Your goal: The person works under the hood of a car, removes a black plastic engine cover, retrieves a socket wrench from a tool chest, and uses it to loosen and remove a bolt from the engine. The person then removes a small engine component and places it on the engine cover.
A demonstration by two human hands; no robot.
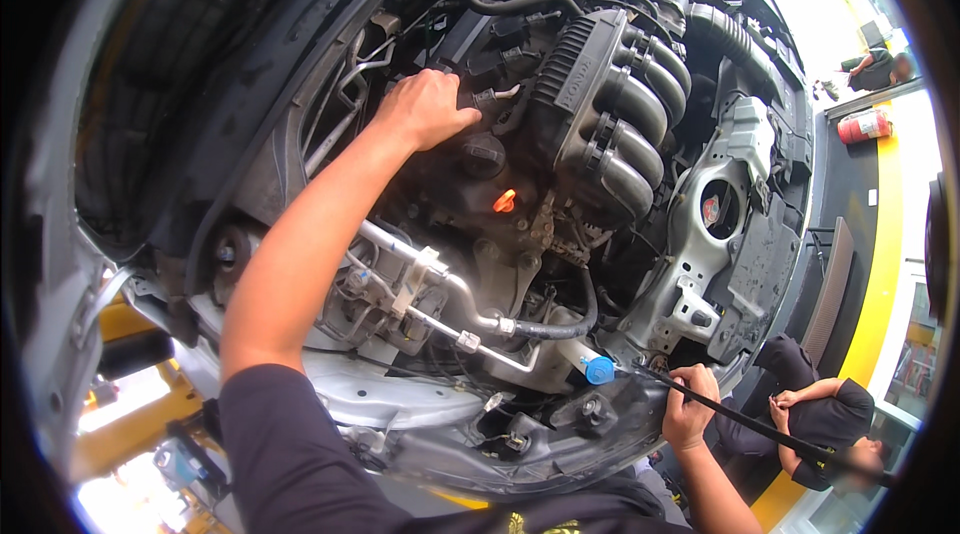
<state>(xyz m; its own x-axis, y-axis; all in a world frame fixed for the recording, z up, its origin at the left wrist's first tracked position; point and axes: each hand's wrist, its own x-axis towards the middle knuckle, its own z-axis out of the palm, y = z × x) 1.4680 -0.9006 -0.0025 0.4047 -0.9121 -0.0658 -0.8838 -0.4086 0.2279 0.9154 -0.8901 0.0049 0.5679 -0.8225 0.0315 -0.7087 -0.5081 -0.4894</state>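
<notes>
My left hand [425,109] is closed over the top of the engine, its fingers curled down on a dark part that they mostly hide. A short pale tip [507,92] sticks out just beyond its fingertips. Beside and below it are a round black oil filler cap [484,156] and an orange dipstick handle [504,201]. My right hand [690,406] is closed at the near right edge of the engine bay, by the headlight [590,412]. A long black band [760,426] runs across this hand; whether the fingers grip it, I cannot tell.
The ribbed black intake manifold [610,104] fills the middle of the bay. A blue reservoir cap [599,370] and metal pipes [455,294] lie nearer me. The raised hood [200,84] stands at left. Another person [825,414] sits at right; a red fire extinguisher [864,126] is beyond.
</notes>
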